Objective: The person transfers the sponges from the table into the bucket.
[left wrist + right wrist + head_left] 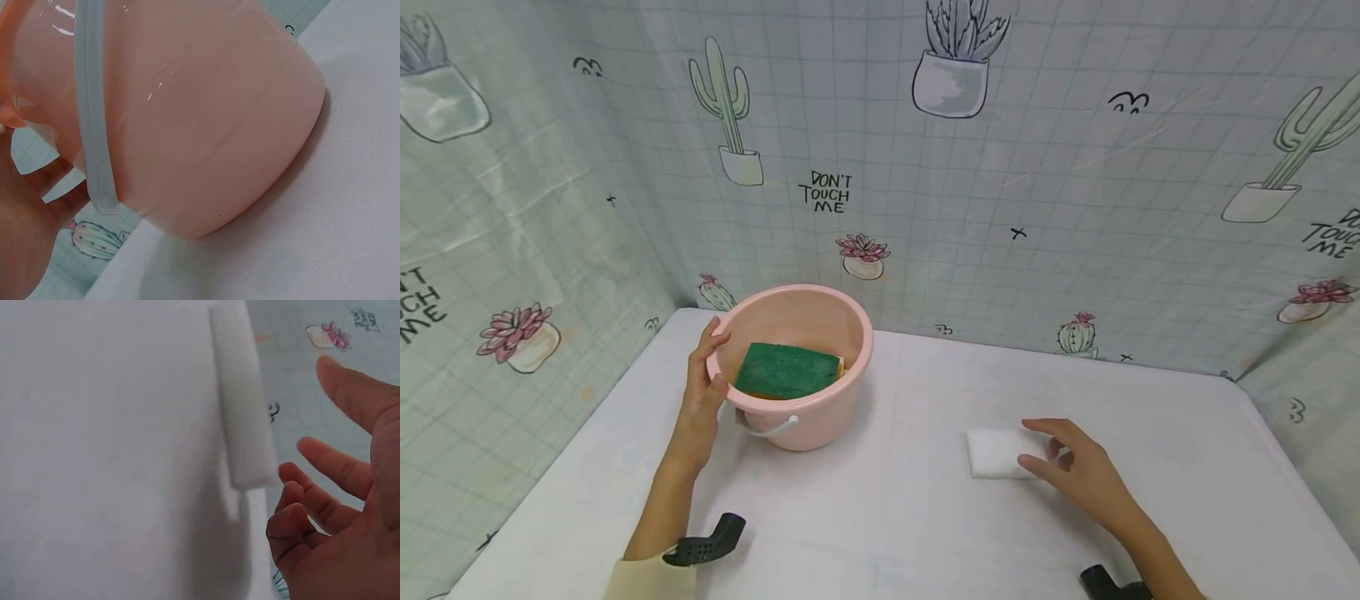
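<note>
A pink bucket [820, 421] with a pale handle [94, 112] stands on the table at the left in the head view. My left hand [700, 408] grips the bucket's rim at its left side, with the thumb toward the front. Inside the bucket lies a sponge with a green top [786, 371], a strip of yellow showing at its edge. To the right, a white sponge block [996, 454] lies flat on the table. Over that block's right end is my right hand [1078, 471], thumb and fingers spread apart, nothing held between them.
A white cloth [895, 533] covers the table. Behind and beside it hangs a grid-patterned curtain [925, 167] printed with cacti and lettering. Dark devices [707, 546] are strapped to both wrists.
</note>
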